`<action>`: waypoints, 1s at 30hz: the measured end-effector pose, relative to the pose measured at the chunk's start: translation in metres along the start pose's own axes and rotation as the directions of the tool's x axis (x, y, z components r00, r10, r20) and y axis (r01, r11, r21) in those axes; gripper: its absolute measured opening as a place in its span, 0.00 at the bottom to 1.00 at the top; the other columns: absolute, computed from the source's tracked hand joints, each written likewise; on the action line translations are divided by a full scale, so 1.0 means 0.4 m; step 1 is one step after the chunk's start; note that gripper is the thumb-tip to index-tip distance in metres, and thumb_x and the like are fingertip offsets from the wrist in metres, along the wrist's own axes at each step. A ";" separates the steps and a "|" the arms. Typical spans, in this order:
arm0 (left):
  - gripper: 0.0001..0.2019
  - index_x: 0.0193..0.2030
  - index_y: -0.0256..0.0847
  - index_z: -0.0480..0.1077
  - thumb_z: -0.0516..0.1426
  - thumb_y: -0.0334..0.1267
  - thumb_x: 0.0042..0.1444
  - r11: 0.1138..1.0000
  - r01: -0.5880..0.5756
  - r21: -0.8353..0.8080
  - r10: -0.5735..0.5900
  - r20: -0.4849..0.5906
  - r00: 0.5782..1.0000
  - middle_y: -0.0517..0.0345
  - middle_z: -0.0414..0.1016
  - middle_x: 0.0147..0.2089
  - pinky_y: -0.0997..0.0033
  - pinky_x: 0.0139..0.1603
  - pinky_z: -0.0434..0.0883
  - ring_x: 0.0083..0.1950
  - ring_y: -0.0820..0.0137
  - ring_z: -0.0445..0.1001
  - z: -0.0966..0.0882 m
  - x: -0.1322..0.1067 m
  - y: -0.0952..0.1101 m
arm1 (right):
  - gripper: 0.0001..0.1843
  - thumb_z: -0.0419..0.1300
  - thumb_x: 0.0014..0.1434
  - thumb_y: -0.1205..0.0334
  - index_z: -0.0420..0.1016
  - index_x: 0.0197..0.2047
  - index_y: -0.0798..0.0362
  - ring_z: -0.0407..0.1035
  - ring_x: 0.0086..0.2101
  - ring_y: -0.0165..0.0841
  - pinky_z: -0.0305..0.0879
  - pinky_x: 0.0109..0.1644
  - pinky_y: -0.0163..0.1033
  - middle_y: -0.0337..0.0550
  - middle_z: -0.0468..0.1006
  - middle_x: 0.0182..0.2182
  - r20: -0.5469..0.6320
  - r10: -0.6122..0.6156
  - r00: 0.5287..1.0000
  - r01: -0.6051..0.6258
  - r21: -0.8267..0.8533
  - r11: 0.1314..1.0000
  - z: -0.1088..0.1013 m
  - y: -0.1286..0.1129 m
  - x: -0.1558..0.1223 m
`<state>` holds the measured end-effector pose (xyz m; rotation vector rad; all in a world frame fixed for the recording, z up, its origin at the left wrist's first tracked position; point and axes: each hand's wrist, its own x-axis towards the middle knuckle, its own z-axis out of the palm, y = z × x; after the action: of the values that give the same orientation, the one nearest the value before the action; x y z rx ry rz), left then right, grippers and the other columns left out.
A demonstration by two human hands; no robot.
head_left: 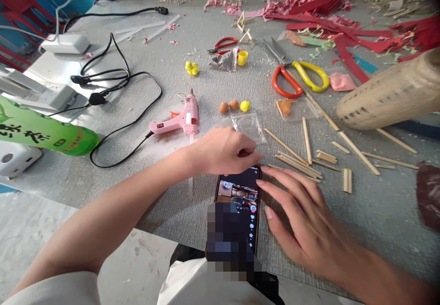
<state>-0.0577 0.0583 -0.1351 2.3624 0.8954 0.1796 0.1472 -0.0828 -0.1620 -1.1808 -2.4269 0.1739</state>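
My left hand is curled closed over the top end of a phone. Whatever its fingers may hold is hidden. My right hand is open, fingers stretched along the phone's right edge. The phone lies on the table with its screen lit, its lower part blurred out. Past my left hand are two brown balls, a yellow ball and a clear plastic bag. A pink hot glue gun lies left of them. Several short wooden sticks are scattered beyond my right hand.
Scissors with red and yellow handles lie further back, near red-handled pliers and a yellow cup. A green bottle and black cables occupy the left. Red paper strips and a wooden cylinder are at right.
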 end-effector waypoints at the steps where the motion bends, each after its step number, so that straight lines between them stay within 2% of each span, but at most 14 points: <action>1: 0.21 0.22 0.39 0.58 0.52 0.47 0.64 1.000 0.002 0.001 -0.002 -0.001 1.000 0.65 0.54 0.20 0.66 0.29 0.48 0.24 0.76 0.41 0.000 0.000 0.000 | 0.25 0.56 0.66 0.69 0.65 0.65 0.64 0.58 0.66 0.49 0.57 0.70 0.54 0.59 0.65 0.66 -0.001 0.000 1.000 0.000 -0.001 1.000 0.001 0.000 0.000; 30: 0.21 0.22 0.38 0.57 0.52 0.47 0.64 1.000 -0.008 -0.001 0.008 -0.004 1.000 0.65 0.54 0.20 0.66 0.29 0.47 0.23 0.76 0.41 0.002 0.002 -0.003 | 0.25 0.56 0.66 0.68 0.65 0.65 0.63 0.58 0.66 0.48 0.57 0.70 0.55 0.58 0.65 0.66 -0.001 -0.001 1.000 0.001 -0.003 1.000 -0.001 0.000 -0.002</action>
<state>-0.0575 0.0589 -0.1365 2.3654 0.8877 0.1875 0.1478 -0.0833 -0.1619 -1.1810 -2.4275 0.1694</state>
